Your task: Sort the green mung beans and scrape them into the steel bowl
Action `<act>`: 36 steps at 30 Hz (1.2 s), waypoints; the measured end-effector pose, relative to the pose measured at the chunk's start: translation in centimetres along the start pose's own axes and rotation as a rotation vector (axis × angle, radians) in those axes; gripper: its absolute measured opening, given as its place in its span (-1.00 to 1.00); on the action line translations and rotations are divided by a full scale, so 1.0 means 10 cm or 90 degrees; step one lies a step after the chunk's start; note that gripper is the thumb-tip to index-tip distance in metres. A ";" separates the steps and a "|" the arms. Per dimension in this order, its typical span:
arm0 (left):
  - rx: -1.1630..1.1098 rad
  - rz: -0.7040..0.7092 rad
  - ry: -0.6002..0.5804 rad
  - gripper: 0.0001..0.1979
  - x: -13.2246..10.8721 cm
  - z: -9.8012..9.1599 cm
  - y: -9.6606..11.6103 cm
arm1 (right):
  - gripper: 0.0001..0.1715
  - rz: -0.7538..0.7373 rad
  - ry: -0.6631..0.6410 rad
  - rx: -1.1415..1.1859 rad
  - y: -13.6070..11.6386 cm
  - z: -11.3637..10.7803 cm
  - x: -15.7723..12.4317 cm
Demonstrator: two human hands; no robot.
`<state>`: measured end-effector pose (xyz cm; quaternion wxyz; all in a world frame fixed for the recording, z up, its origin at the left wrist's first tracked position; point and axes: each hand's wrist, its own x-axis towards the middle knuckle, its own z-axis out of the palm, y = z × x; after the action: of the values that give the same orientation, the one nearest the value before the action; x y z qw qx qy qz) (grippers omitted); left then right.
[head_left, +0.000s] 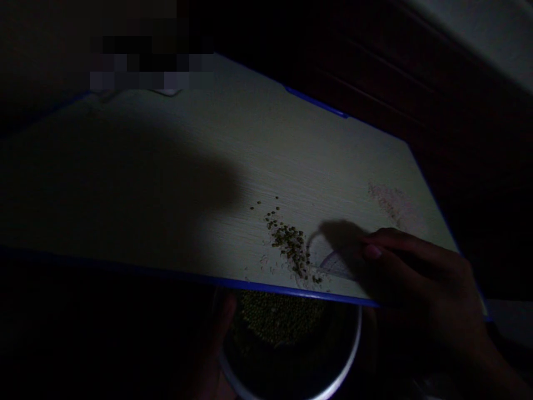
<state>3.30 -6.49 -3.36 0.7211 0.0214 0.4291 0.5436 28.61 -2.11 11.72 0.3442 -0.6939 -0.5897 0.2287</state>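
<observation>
The light is dim. My right hand [437,283] pinches a clear plastic protractor [333,265] between thumb and fingers, low over the table near its front edge. Just left of the protractor lies a loose pile of small green beans [291,244], with a few strays scattered farther back. Pale grains surround the pile. Below the table's front edge, my left hand [219,344] grips the left side of a round metal bowl [353,355], its thumb at the rim. Green beans [278,319] fill part of the bowl; the table edge hides its far side.
The pale table [266,155] has a blue edge strip [287,290]. A patch of pinkish grains [393,203] lies toward the right end. At the back left is a partly blurred-out object [169,90]. A dark shadow covers the left side, and dark furniture [375,72] stands behind.
</observation>
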 end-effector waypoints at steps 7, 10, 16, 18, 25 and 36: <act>-0.021 -0.047 0.121 -0.36 -0.02 0.08 0.10 | -0.93 -0.001 0.006 -0.020 0.04 -0.04 -0.11; -0.023 -0.070 0.134 -0.35 -0.03 0.05 0.07 | -0.90 -0.011 -0.012 -0.037 0.02 -0.03 -0.12; -0.023 -0.109 0.130 -0.32 0.00 0.01 0.05 | -0.93 -0.020 0.009 -0.033 0.00 -0.01 -0.09; -0.011 -0.100 0.144 -0.33 0.00 0.03 0.06 | -0.92 -0.020 -0.005 -0.031 0.02 0.00 -0.09; -0.003 -0.107 0.100 -0.03 -0.07 0.32 0.16 | -0.88 -0.043 -0.028 -0.022 0.02 -0.02 -0.12; 0.072 -0.104 -0.267 -0.38 -0.14 0.67 0.50 | -0.89 -0.044 0.030 -0.068 0.10 -0.04 -0.28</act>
<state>3.71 -2.65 4.16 0.8339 0.1396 0.2997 0.4420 28.98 -5.00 11.00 0.3280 -0.6955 -0.6166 0.1685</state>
